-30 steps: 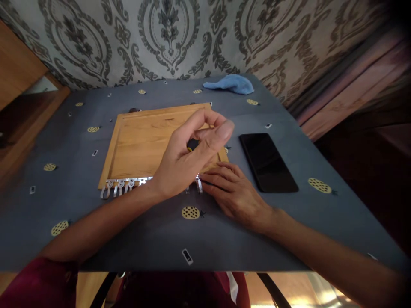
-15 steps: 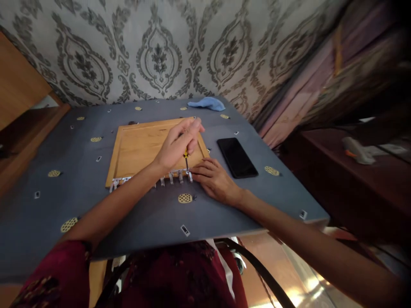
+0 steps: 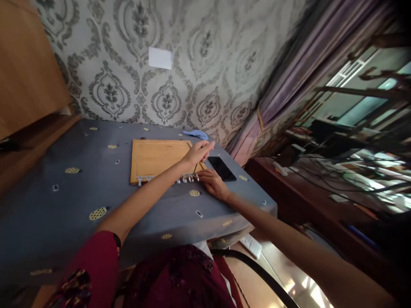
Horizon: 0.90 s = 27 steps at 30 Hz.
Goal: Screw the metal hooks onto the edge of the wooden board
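Note:
A wooden panel (image 3: 160, 158) lies flat, with several small metal fittings (image 3: 184, 178) along its near edge. My left hand (image 3: 199, 153) is closed around a screwdriver above the panel's right part. The tool's thin shaft (image 3: 195, 168) points down at the rightmost fittings, while its handle is mostly hidden in the fist. Beside that tip, at the near right corner, my right hand (image 3: 213, 183) lies with its fingers stretched out, their tips touching the panel edge and the end fitting. Whether the tip sits in a screw is too small to tell.
A black phone (image 3: 222, 168) rests just right of the panel. Behind it, a blue cloth (image 3: 196, 134) lies near the wall. A wooden cabinet (image 3: 32, 72) stands at the left, and a dark red table (image 3: 298, 192) with cables is at the right.
The view has tilted up and turned right, showing more wall and the room at the right. Both hands keep their places at the panel's near right corner.

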Motion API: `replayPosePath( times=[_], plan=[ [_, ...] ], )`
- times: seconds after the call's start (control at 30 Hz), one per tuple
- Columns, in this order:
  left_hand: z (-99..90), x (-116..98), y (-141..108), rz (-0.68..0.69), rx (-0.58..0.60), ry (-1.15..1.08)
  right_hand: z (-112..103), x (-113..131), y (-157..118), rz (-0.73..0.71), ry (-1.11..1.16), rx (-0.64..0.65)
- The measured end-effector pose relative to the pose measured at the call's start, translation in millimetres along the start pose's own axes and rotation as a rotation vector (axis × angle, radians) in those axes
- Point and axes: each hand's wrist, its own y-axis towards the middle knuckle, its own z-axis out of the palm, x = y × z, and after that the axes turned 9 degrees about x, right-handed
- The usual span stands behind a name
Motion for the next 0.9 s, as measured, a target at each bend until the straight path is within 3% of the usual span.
replayPosePath(
  times=[0.23, 0.6, 0.9],
  plan=[
    [-13.2, 2.8, 3.2, -0.044, -0.019, -0.098, -2.2, -1.2, -0.2, -0.017, 0.051, 0.019],
    [-1.8, -7.9, -0.2, 0.011, 0.101, -0.126, -4.8, -11.4, 0.7, -0.040, 0.152, 0.018],
    [1.1, -8.6, -0.2, 0.018, 0.083, -0.120, -5.0, -12.3, 1.1, -0.060, 0.150, -0.020]
  ],
)
